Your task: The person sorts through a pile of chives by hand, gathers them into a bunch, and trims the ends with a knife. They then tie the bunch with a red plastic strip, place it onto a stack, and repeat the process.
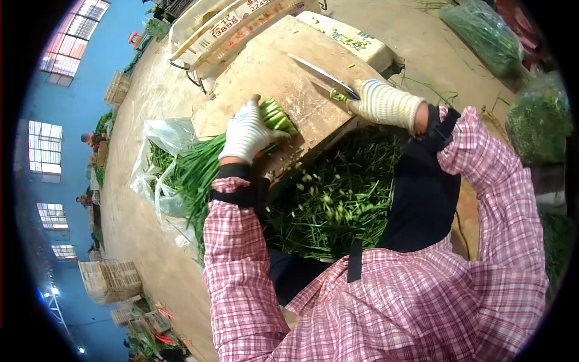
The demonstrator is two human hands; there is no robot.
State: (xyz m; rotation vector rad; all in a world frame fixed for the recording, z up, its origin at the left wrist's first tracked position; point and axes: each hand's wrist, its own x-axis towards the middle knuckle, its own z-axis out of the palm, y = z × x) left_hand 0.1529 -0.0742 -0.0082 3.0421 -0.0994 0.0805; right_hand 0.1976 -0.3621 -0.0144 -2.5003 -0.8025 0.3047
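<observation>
My left hand (247, 133), in a white striped knit glove, is closed over a bunch of long green stalks (205, 163) on a wooden board (265, 57). Their thick, pale-green cut ends (277, 116) point away from me, and the leafy part hangs off the board's left side. My right hand (386, 104), gloved alike, grips a knife (325, 75); its handle is hidden in the fist. The long blade reaches left over the board, apart from the bunch. A few cut bits (338, 95) lie beside the blade near my fingers.
Below the board, between my legs, lies a heap of green trimmings (338, 211) with pale bits above it, some blurred. A plastic bag of greens (166, 136) stands left. A crate (223, 27) and a pale block with cut bits (350, 39) stand beyond; bagged greens (482, 39) lie right.
</observation>
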